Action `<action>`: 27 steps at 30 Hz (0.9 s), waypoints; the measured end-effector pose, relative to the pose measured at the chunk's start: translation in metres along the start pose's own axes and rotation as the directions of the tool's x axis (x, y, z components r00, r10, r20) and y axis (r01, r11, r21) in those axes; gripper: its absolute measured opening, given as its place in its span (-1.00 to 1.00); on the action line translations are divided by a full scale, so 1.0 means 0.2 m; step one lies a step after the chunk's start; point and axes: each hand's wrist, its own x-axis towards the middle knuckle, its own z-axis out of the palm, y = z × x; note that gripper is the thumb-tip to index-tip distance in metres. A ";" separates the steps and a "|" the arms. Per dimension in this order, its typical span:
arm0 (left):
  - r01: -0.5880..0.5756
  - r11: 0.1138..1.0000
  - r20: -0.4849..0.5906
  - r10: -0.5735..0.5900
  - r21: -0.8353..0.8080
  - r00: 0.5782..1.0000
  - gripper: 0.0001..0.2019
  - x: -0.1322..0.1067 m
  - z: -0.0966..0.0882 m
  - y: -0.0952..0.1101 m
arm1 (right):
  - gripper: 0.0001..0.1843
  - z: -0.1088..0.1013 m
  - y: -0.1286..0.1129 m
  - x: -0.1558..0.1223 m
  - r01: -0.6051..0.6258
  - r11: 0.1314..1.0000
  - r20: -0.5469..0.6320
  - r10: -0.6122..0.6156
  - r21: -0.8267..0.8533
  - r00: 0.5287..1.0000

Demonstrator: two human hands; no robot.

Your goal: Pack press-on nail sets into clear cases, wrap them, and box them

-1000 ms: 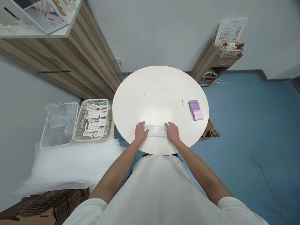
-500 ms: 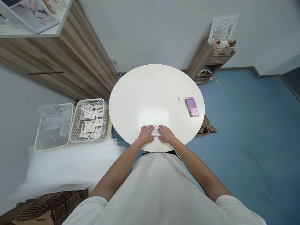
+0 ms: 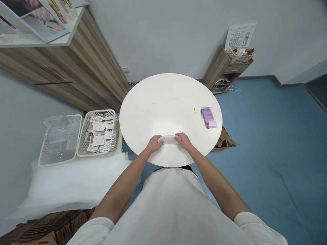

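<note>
A small, long white bundle [image 3: 169, 140], which looks like a folded sheet of foam wrap, is held level at the near side of the round white table [image 3: 143, 119]. My left hand [image 3: 154, 144] grips its left end, thumb on the near side. At the right end, my right hand [image 3: 184, 141] is closed on it in the same way. What may be inside the bundle is hidden. Both forearms reach in over the table's front edge.
A blurred purple object [image 3: 208, 117] lies on the table's right side. To the left stand a white basket of printed cards [image 3: 85, 136] and a basket of clear plastic pieces [image 3: 42, 154]. White foam sheets [image 3: 76, 182] are stacked below them. Cardboard pieces [image 3: 222, 139] sit on the floor.
Both hands have moved slightly apart, to the ends of the bundle, and more of its length shows. The white sheet that lay flat beyond it no longer shows. The view has shifted slightly.
</note>
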 end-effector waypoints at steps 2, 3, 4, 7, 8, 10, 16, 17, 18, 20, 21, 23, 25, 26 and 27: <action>0.106 0.993 -0.035 -0.108 -0.055 0.993 -0.71 0.01 0.00 -0.03 | -0.64 0.00 0.01 0.03 -0.070 0.995 -0.026 0.072 0.064 0.997; 0.162 0.985 -0.052 -0.165 -0.063 0.985 -0.73 0.02 0.00 -0.05 | -0.64 0.01 0.02 0.04 -0.099 0.991 -0.035 0.103 0.089 0.994; 0.210 0.976 -0.070 -0.214 -0.058 0.974 -0.76 0.02 0.00 -0.06 | -0.64 0.01 0.03 0.05 -0.125 0.987 -0.040 0.130 0.104 0.991; 0.293 0.955 -0.108 -0.296 -0.045 0.949 -0.83 0.02 0.01 -0.08 | -0.63 0.03 0.05 0.07 -0.166 0.982 -0.062 0.172 0.094 0.983; 0.299 0.953 -0.122 -0.304 -0.054 0.945 -0.82 0.02 0.01 -0.08 | -0.62 0.03 0.06 0.07 -0.167 0.983 -0.079 0.172 0.076 0.982; 0.287 0.957 -0.205 -0.291 -0.052 0.935 -0.70 0.00 0.03 -0.06 | -0.57 0.04 0.09 0.06 -0.168 0.985 -0.141 0.170 0.026 0.975; -0.057 0.955 -0.205 0.121 0.291 0.971 -0.45 -0.09 0.11 0.09 | -0.33 0.13 0.15 -0.05 -0.245 0.956 -0.324 0.285 0.159 0.902; -0.124 0.933 -0.124 0.175 0.338 0.977 -0.46 -0.10 0.13 0.11 | -0.31 0.14 0.15 -0.06 -0.235 0.946 -0.317 0.299 0.225 0.900; -0.168 0.912 -0.059 0.205 0.374 0.977 -0.46 -0.11 0.16 0.13 | -0.28 0.15 0.14 -0.07 -0.231 0.931 -0.301 0.314 0.282 0.900; -0.191 0.883 0.002 0.211 0.428 0.978 -0.45 -0.11 0.20 0.14 | -0.23 0.15 0.12 -0.07 -0.274 0.890 -0.246 0.375 0.364 0.894; -0.186 0.875 0.009 0.203 0.447 0.979 -0.44 -0.11 0.21 0.14 | -0.22 0.15 0.11 -0.06 -0.315 0.864 -0.203 0.415 0.393 0.887; -0.181 0.861 0.017 0.197 0.475 0.980 -0.42 -0.12 0.23 0.12 | -0.27 0.12 0.09 -0.04 -0.379 0.815 -0.102 0.464 0.439 0.880; -0.187 0.851 0.029 0.199 0.491 0.980 -0.40 -0.13 0.24 0.11 | -0.43 0.09 0.07 -0.01 -0.384 0.806 -0.027 0.442 0.451 0.896; -0.190 0.848 0.035 0.199 0.495 0.979 -0.39 -0.13 0.25 0.10 | -0.53 0.07 0.07 0.00 -0.368 0.819 -0.019 0.418 0.440 0.908; -0.190 0.847 0.041 0.196 0.497 0.980 -0.38 -0.13 0.25 0.10 | -0.62 0.06 0.08 0.00 -0.349 0.836 -0.026 0.396 0.424 0.918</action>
